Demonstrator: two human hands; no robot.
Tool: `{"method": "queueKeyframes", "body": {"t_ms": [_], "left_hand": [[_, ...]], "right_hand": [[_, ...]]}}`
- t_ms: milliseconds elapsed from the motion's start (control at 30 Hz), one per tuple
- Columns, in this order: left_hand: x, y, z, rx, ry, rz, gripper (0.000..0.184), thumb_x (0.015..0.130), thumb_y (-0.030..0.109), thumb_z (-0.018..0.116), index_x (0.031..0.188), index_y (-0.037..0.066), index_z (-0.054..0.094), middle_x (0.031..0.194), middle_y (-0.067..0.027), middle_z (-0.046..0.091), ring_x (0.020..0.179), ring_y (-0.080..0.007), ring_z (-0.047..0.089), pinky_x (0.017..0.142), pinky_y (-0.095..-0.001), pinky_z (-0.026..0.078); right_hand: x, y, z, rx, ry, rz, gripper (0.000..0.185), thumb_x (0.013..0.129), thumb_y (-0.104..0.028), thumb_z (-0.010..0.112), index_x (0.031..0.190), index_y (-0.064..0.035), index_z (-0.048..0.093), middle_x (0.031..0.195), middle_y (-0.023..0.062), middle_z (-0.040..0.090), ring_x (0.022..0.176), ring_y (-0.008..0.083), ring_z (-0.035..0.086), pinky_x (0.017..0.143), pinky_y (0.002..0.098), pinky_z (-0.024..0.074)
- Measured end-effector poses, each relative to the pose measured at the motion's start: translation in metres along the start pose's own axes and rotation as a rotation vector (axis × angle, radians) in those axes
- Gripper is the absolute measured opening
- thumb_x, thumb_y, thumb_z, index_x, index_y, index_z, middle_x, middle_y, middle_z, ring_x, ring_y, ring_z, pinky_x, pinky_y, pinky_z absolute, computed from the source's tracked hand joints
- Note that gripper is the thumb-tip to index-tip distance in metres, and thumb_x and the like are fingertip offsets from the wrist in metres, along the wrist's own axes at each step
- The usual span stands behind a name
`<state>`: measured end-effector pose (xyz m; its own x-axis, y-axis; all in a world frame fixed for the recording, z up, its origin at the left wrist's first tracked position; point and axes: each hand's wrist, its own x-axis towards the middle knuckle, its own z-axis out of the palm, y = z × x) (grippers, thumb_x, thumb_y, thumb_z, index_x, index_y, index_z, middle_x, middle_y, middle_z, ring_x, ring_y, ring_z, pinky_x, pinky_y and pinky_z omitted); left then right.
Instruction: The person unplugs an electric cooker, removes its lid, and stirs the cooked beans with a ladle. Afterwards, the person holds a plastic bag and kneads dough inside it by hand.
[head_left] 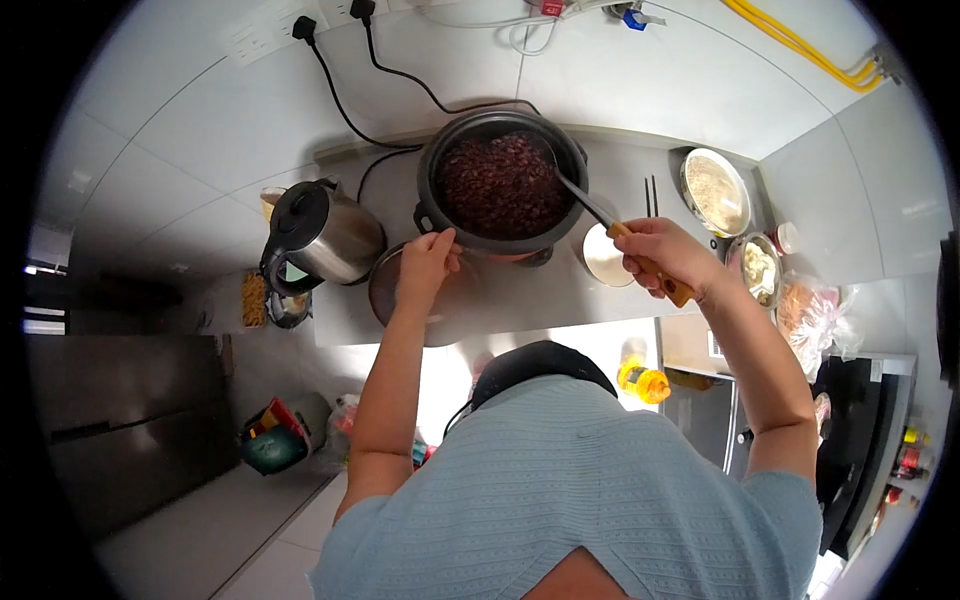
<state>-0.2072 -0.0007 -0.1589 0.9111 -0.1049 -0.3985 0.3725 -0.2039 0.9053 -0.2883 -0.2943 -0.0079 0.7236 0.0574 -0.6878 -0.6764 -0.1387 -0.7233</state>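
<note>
Counter (pixel 625 165) along tiled wall (pixel 640 80) bears a pot (pixel 512 245); right grip (pixel 668 252) clasps a utensil (pixel 591 206), left grip (pixel 428 262) unclear.

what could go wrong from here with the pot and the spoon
The left hand is at the edge of the pot, so it could get burned if the pot is hot; heat can't be seen.
The right hand has the spoon in the beans; a hard stir might push some over the rim.
Black cords run close by, so shifting the pot might snag one.
</note>
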Motion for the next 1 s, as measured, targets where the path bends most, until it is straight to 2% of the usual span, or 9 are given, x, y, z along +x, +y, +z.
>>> {"method": "queueKeyframes", "body": {"t_ms": [200,300,433,533,600,700,833,900,1000], "left_hand": [[-0.016,-0.010,-0.003,-0.045,-0.073,0.003,0.028,0.092,0.024,0.049,0.085,0.001,0.064,0.068,-0.0047,0.059,0.059,-0.0092,0.052,0.052,-0.0234,0.040],[-0.028,-0.014,0.000,-0.081,-0.008,0.042,0.024,0.092,0.016,0.043,0.084,0.001,0.060,0.065,-0.0016,0.054,0.053,-0.0064,0.043,0.046,-0.0205,0.031],[-0.014,-0.063,-0.009,-0.095,-0.027,0.121,0.022,0.079,0.003,0.039,0.082,0.001,0.061,0.066,-0.0041,0.056,0.057,-0.0101,0.048,0.051,-0.0236,0.037],[-0.018,-0.073,-0.013,-0.019,-0.028,0.197,0.025,0.073,0.002,0.039,0.081,0.000,0.062,0.066,-0.0055,0.058,0.060,-0.0133,0.053,0.056,-0.0271,0.043],[-0.026,-0.065,-0.013,0.023,-0.029,0.193,0.023,0.073,0.002,0.040,0.080,0.000,0.062,0.066,-0.0058,0.059,0.061,-0.0137,0.054,0.057,-0.0276,0.044],[-0.037,-0.043,0.000,-0.069,0.010,0.250,0.019,0.081,-0.001,0.039,0.077,0.003,0.058,0.067,-0.0036,0.055,0.055,-0.0081,0.046,0.048,-0.0211,0.036],[-0.032,-0.025,0.010,-0.031,0.058,0.163,0.021,0.089,0.012,0.046,0.079,0.002,0.061,0.065,-0.0023,0.057,0.055,-0.0070,0.048,0.048,-0.0212,0.036],[-0.029,-0.022,0.013,0.063,0.051,0.174,0.024,0.092,0.018,0.048,0.081,0.002,0.061,0.064,-0.0018,0.057,0.056,-0.0064,0.048,0.049,-0.0212,0.036],[-0.026,-0.017,0.017,0.056,0.013,0.236,0.026,0.092,0.022,0.050,0.080,0.001,0.061,0.062,-0.0011,0.056,0.055,-0.0063,0.050,0.049,-0.0214,0.037]], "right_hand": [[-0.019,0.005,0.009,-0.113,0.036,-0.099,0.019,0.089,-0.015,0.052,0.101,0.0004,0.052,0.061,0.0018,0.049,0.038,0.0086,0.044,0.032,0.0233,0.0362],[-0.030,0.003,0.018,-0.200,0.097,-0.106,0.024,0.089,-0.013,0.053,0.107,0.0013,0.052,0.061,0.0007,0.049,0.037,0.0061,0.042,0.032,0.0205,0.0344],[-0.038,0.006,0.020,-0.301,0.100,-0.142,0.025,0.090,-0.016,0.052,0.109,0.0001,0.052,0.060,0.0005,0.047,0.038,0.0070,0.044,0.034,0.0215,0.0367],[-0.040,0.005,0.021,-0.372,0.148,-0.159,0.035,0.089,-0.017,0.053,0.119,0.0016,0.049,0.064,0.0053,0.053,0.045,0.0114,0.051,0.043,0.0269,0.0450],[-0.033,0.010,0.022,-0.709,0.323,-0.403,0.045,0.088,-0.016,0.055,0.128,0.0006,0.044,0.074,0.0145,0.061,0.059,0.0222,0.061,0.057,0.0354,0.0508],[0.004,0.029,0.016,-1.033,0.513,-0.652,0.051,0.086,-0.016,0.055,0.131,0.0015,0.039,0.087,0.0220,0.063,0.074,0.0321,0.064,0.068,0.0414,0.0511],[0.037,0.031,0.024,-1.178,0.561,-0.588,0.052,0.087,-0.016,0.053,0.134,-0.0009,0.034,0.082,0.0215,0.063,0.079,0.0399,0.061,0.069,0.0451,0.0488],[0.045,0.028,0.029,-1.302,0.564,-0.389,0.046,0.087,-0.017,0.052,0.127,0.0003,0.035,0.082,0.0212,0.063,0.078,0.0392,0.061,0.070,0.0452,0.0493],[0.053,0.032,0.025,-1.279,0.527,-0.365,0.033,0.088,-0.018,0.051,0.114,0.0017,0.043,0.076,0.0182,0.062,0.069,0.0320,0.063,0.059,0.0441,0.0506]]}}
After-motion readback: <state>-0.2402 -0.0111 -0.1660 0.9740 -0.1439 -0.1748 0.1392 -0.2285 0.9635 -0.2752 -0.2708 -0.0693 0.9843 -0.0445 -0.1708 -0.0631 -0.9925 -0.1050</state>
